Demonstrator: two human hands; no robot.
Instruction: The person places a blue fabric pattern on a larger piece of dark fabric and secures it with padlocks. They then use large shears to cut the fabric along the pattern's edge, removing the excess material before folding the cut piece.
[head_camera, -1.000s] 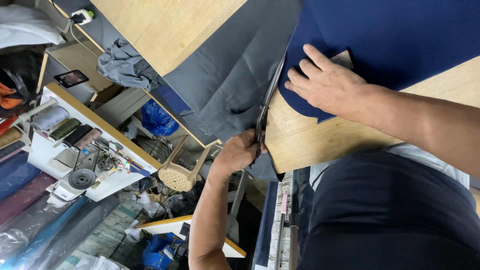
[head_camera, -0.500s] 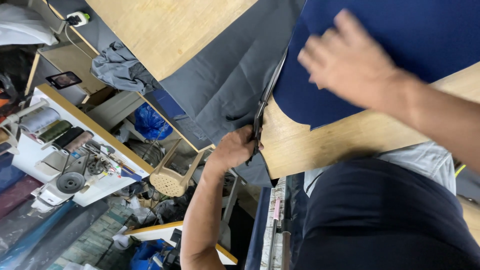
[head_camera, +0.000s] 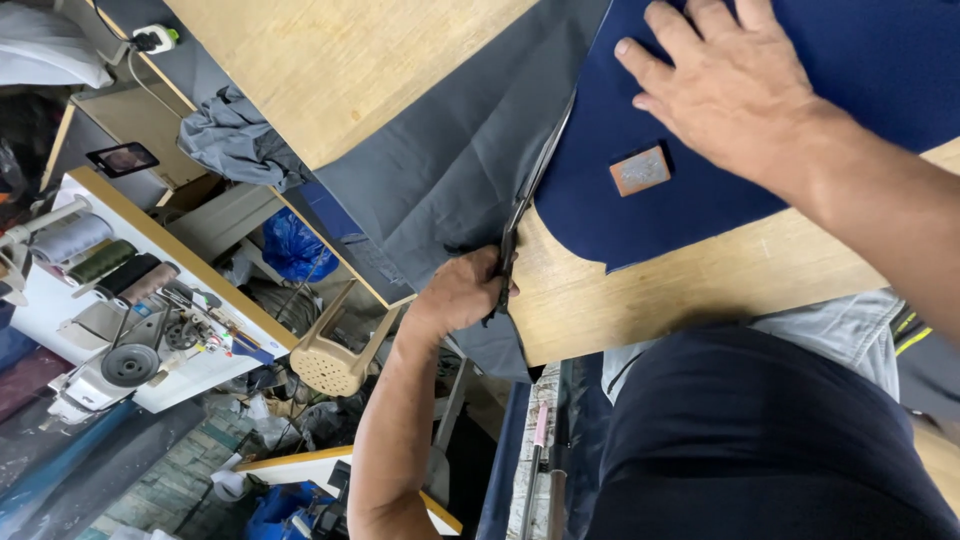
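Navy fabric (head_camera: 800, 60) lies flat on the wooden table (head_camera: 700, 290), its curved cut edge toward me. My right hand (head_camera: 735, 85) presses on it, palm down, fingers spread, gripping nothing. My left hand (head_camera: 462, 292) is closed around the scissors (head_camera: 530, 195), blades running along the seam between navy and grey fabric (head_camera: 450, 170). 1 small chalk block (head_camera: 640, 170) rests on the navy.

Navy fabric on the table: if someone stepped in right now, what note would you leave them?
Left hand: shut on the scissors, blades along the navy fabric edge, beside the grey cloth.
Right hand: open, flat on the navy fabric, near a small brown block.
Done: the near edge looks cut to a curve on the wooden table.
Left: probably the edge ahead of the blades.
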